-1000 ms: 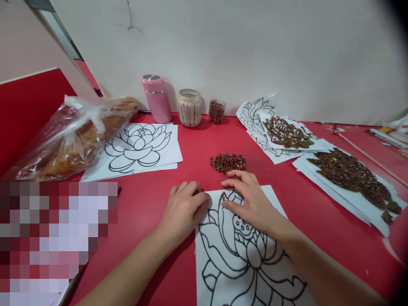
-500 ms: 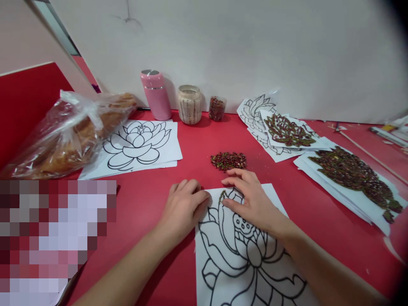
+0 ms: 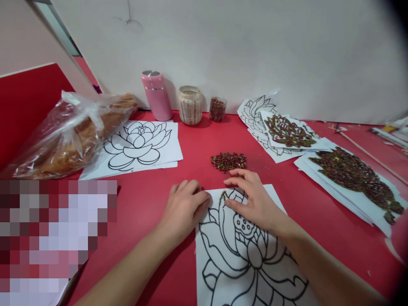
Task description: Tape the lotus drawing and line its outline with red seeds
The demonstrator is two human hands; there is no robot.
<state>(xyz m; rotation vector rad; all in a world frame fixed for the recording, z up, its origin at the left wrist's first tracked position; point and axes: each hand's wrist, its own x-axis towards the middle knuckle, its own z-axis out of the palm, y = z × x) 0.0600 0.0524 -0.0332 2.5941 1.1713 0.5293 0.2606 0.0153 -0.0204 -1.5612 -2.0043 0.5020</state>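
A sheet of paper printed with a lotus outline [image 3: 223, 263] lies on the red table. Along one petal tip near its top runs a short line of small green beans [image 3: 222, 197]. My left hand [image 3: 188, 204] rests at the sheet's upper left corner, fingers curled under and thumb against the paper edge; what is inside the fingers is hidden. Over the top of the drawing, my right hand [image 3: 251, 197] hovers with thumb and fingers apart, nothing visible between them. Just beyond its fingertips is a pile of mixed red and green beans [image 3: 228, 161].
At the back stand a pink bottle [image 3: 157, 95], a whitish jar [image 3: 190, 105] and a small clear cup of beans [image 3: 218, 109]. Bean-covered lotus sheets [image 3: 353, 178] lie right. A plastic bag with brown contents [image 3: 79, 136] and lotus printouts [image 3: 143, 148] lie left.
My right hand has shifted very slightly right, its thumb a little farther from the green beans on the petal tip. My left hand stays in place.
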